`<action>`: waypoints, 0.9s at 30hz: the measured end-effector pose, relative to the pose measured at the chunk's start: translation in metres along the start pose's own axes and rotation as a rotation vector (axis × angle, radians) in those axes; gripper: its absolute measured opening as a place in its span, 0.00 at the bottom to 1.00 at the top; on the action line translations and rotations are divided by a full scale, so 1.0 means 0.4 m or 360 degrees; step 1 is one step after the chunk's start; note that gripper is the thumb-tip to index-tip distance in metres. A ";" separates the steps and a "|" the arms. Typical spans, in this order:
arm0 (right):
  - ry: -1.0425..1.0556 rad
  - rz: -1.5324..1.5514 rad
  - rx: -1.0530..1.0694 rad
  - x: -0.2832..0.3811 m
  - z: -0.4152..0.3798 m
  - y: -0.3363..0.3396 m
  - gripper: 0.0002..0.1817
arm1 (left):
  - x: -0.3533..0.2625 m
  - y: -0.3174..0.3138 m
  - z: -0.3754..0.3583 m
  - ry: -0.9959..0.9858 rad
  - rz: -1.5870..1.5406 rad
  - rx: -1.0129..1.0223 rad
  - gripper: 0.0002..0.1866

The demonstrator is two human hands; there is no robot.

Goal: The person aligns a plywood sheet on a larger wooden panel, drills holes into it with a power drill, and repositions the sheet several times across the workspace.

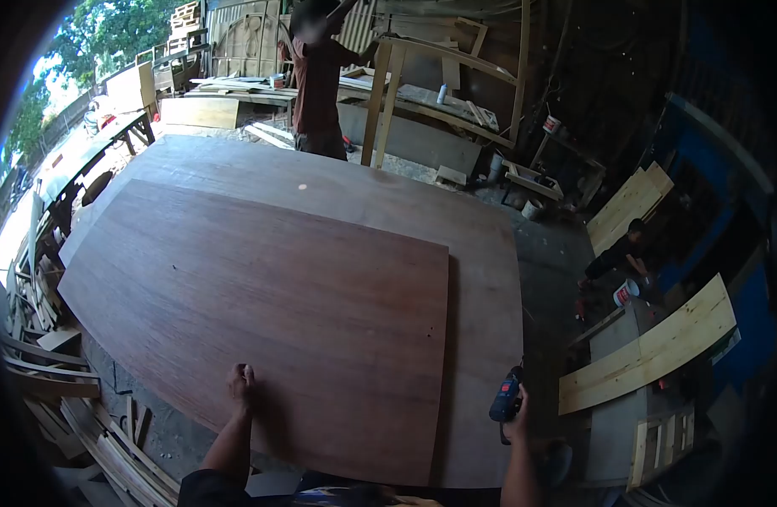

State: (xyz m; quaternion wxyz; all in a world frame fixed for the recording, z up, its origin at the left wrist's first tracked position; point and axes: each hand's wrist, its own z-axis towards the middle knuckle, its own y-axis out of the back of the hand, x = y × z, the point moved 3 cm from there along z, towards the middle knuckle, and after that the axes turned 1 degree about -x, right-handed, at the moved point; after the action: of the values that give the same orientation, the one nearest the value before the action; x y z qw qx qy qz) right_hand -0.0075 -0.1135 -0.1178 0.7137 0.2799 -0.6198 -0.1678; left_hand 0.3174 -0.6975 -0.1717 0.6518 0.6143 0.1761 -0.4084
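A large reddish-brown wooden panel lies flat on a bigger, paler board that extends past it at the back and right. Above the panel's near edge, my left hand is closed with its fingers pressed together; whatever is in them, if anything, is hidden. My right hand grips a dark blue cordless drill by its handle, beside the right edge of the paler board. The drill points forward, away from me. A small dark spot shows near the panel's right edge.
A person stands behind the boards by a wooden frame. Another person bends near a white bucket at right. A curved light plank lies at right; scrap wood is piled at left.
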 end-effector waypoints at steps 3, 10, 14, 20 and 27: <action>0.0050 0.0681 0.0066 0.057 -0.028 -0.046 0.48 | -0.019 0.002 -0.021 -0.0404 0.0427 0.0155 0.12; -0.0067 0.1361 0.0388 0.375 0.018 -0.255 0.38 | -0.039 0.031 -0.027 -0.0292 0.0337 0.0234 0.10; -0.0118 0.1791 0.0449 0.582 0.021 -0.452 0.37 | 0.027 0.062 0.071 -0.0409 0.0247 0.0134 0.07; -0.0272 0.1780 0.0773 0.891 -0.048 -0.742 0.33 | 0.232 0.296 0.487 -0.0345 0.0288 -0.0220 0.06; -0.0204 0.1340 0.0991 1.357 -0.126 -1.194 0.25 | 0.523 0.478 0.917 -0.0134 0.0329 -0.0261 0.13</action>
State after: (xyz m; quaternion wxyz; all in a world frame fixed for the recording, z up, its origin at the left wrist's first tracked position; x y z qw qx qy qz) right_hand 0.1885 -0.7980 0.0173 0.5631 0.1947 -0.7414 0.3087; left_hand 0.4872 -1.1272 -0.1319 0.7453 0.5561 0.1172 -0.3488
